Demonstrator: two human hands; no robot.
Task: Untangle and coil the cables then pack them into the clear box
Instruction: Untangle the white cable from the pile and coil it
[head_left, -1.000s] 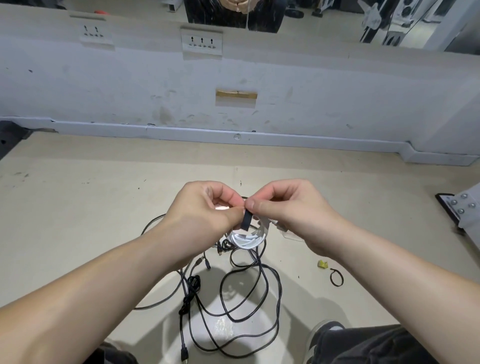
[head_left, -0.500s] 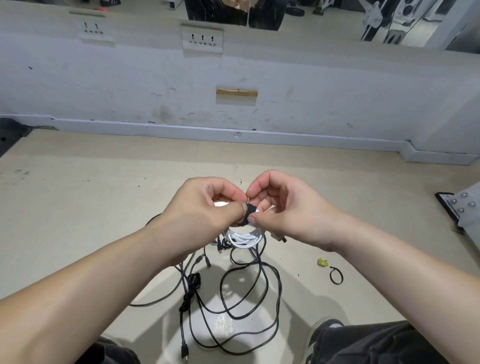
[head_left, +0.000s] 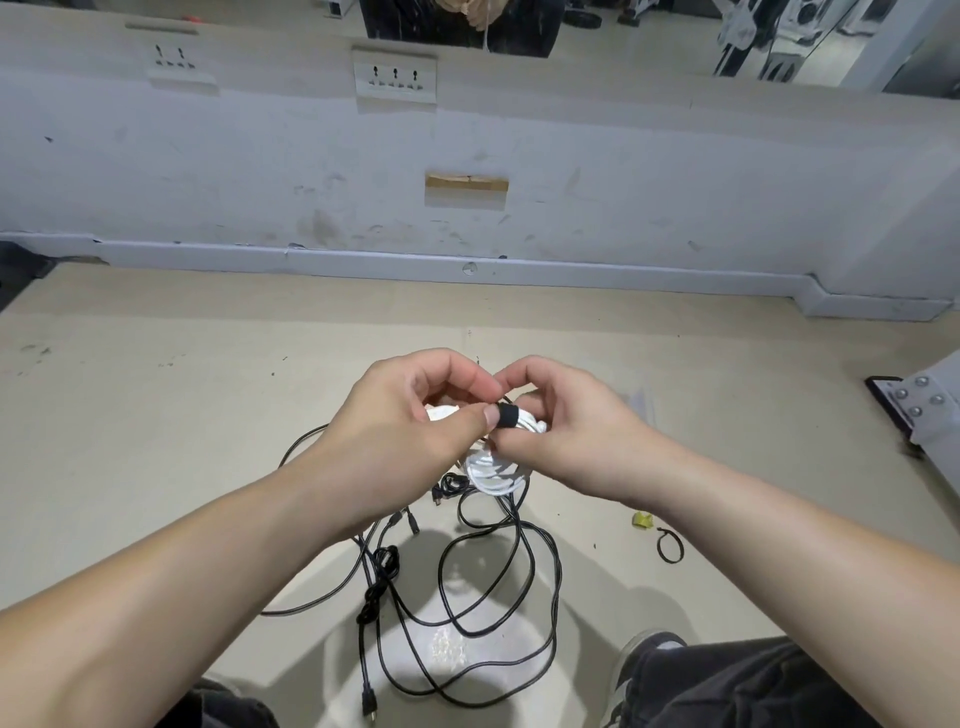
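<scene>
Beige floor (head_left: 156, 415) | left hand (head_left: 400, 431) grips white coil (head_left: 493, 474), mostly hidden | right hand (head_left: 576, 441) pinches black strap (head_left: 506, 417)

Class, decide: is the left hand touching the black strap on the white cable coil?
Touching. Head view: the left hand presses its thumb tip against the black strap round the white cable coil; no gap.

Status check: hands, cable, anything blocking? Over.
Left hand grips white coil; right hand pinches black strap around it. Black cables tangled on floor below. Clear box not in view.
</scene>
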